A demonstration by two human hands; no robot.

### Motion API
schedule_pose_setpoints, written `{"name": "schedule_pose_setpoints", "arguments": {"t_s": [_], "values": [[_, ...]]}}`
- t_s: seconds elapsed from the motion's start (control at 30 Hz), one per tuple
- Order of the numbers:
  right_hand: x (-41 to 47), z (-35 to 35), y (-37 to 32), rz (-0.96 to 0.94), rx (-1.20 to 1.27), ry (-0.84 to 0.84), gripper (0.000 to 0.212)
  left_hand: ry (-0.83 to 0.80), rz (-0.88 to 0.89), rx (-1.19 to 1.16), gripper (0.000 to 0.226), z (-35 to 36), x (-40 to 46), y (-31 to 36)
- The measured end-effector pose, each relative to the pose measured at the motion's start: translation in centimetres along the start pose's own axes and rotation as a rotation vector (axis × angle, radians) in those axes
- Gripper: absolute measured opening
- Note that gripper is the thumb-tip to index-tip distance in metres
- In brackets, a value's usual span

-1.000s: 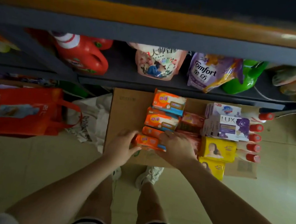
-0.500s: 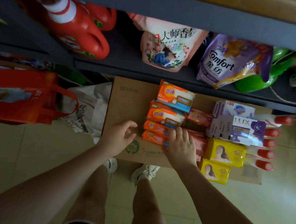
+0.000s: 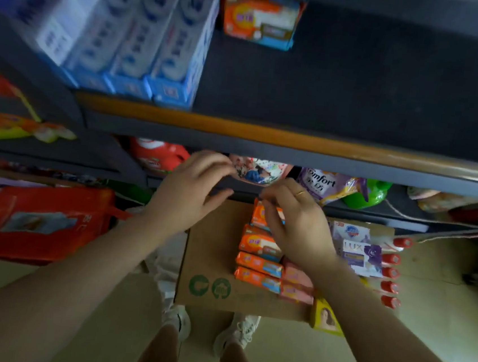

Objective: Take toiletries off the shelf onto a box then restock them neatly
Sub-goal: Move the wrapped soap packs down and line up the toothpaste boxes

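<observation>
We see open shelf (image 3: 374, 86) at one o'clock, right of the blue boxes (image 3: 135, 31) and the orange pack (image 3: 259, 15) at twelve. The orange rail (image 3: 266, 135) crosses the middle. On the carton (image 3: 209, 251) bare card lies at seven o'clock; soaps (image 3: 259, 261) and red-capped tubes (image 3: 390, 273) crowd its right. Both hands (image 3: 189, 190) hang above it, seemingly holding nothing, though blur hinders us.

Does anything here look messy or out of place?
Mostly tidy. The soap bars sit in rows on the cardboard box, but one yellow soap box hangs over its near right corner. A lone orange pack sits at the back of the upper shelf.
</observation>
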State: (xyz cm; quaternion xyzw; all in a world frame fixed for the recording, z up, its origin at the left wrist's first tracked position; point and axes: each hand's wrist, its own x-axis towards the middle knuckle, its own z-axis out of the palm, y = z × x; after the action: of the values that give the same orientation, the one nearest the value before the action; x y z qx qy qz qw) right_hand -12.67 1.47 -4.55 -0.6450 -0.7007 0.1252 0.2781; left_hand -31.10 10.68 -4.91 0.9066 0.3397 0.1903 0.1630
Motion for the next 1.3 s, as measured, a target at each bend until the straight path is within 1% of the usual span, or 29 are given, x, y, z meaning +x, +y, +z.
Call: {"name": "schedule_pose_setpoints", "arguments": {"t_s": [0.07, 0.1, 0.13, 0.2, 0.27, 0.3, 0.37, 0.4, 0.47, 0.6, 0.67, 0.73, 0.83, 0.9, 0.97, 1.1, 1.17, 1.2, 1.3], "values": [[2.9, -1.7, -1.2, -0.050, -0.009, 0.103, 0.019, 0.106, 0.101, 0.119, 0.034, -2.6, 1.6, -0.4], [4.4, -2.2, -1.6, -0.070, -0.018, 0.146, 0.019, 0.132, 0.113, 0.184, 0.040, -3.6, 2.4, -0.9], [5.9, -2.5, -1.7, -0.086, -0.032, 0.184, 0.020, 0.134, 0.098, 0.254, 0.050, -4.5, 3.1, -1.6], [9.0, -2.7, -1.5, -0.089, -0.098, 0.236, 0.023, 0.060, 0.017, 0.372, 0.078, -5.9, 4.5, -2.8], [12.1, -2.5, -0.8, -0.013, -0.195, 0.249, 0.030, -0.049, -0.091, 0.438, 0.099, -6.8, 5.6, -3.6], [13.5, -2.1, -0.3, 0.057, -0.224, 0.229, 0.036, -0.104, -0.142, 0.455, 0.105, -6.9, 6.1, -3.9], [15.9, -1.4, 0.6, 0.188, -0.242, 0.118, 0.049, -0.131, -0.189, 0.467, 0.112, -6.7, 7.0, -4.3], [17.0, -1.2, 1.1, 0.233, -0.243, 0.057, 0.055, -0.116, -0.188, 0.470, 0.114, -6.5, 7.4, -4.4], [18.8, -0.8, 1.8, 0.298, -0.259, -0.006, 0.065, -0.091, -0.174, 0.477, 0.115, -6.2, 8.0, -4.7], [20.6, 0.3, 2.7, 0.352, -0.249, -0.034, 0.073, -0.024, -0.127, 0.489, 0.116, -5.8, 7.9, -5.4], [20.8, 0.8, 2.9, 0.348, -0.325, 0.000, 0.075, 0.018, -0.109, 0.483, 0.117, -5.5, 7.8, -5.6], [21.0, 0.7, 2.6, 0.344, -0.423, 0.079, 0.072, 0.035, -0.107, 0.473, 0.118, -5.5, 7.9, -5.7], [21.1, 0.2, 2.4, 0.336, -0.525, 0.157, 0.055, 0.027, -0.115, 0.492, 0.119, -5.6, 7.9, -5.7], [21.1, 0.3, 2.8, 0.351, -0.544, 0.146, 0.054, 0.027, -0.118, 0.506, 0.119, -5.6, 7.9, -5.7], [21.1, 0.6, 3.1, 0.347, -0.507, 0.116, 0.054, 0.010, -0.126, 0.510, 0.119, -5.7, 7.9, -5.5], [21.5, 0.2, 3.3, 0.236, -0.507, 0.021, 0.049, -0.007, -0.142, 0.511, 0.119, -5.8, 7.9, -5.3], [21.7, -0.1, 3.6, 0.231, -0.437, 0.016, 0.044, 0.000, -0.144, 0.507, 0.119, -5.8, 7.9, -5.2], [21.8, -0.2, 3.7, 0.228, -0.407, 0.013, 0.047, 0.003, -0.143, 0.505, 0.119, -5.8, 7.9, -5.2], [21.8, 0.0, 3.9, 0.257, -0.299, -0.091, 0.071, 0.012, -0.142, 0.503, 0.119, -5.8, 7.9, -5.2]]}}
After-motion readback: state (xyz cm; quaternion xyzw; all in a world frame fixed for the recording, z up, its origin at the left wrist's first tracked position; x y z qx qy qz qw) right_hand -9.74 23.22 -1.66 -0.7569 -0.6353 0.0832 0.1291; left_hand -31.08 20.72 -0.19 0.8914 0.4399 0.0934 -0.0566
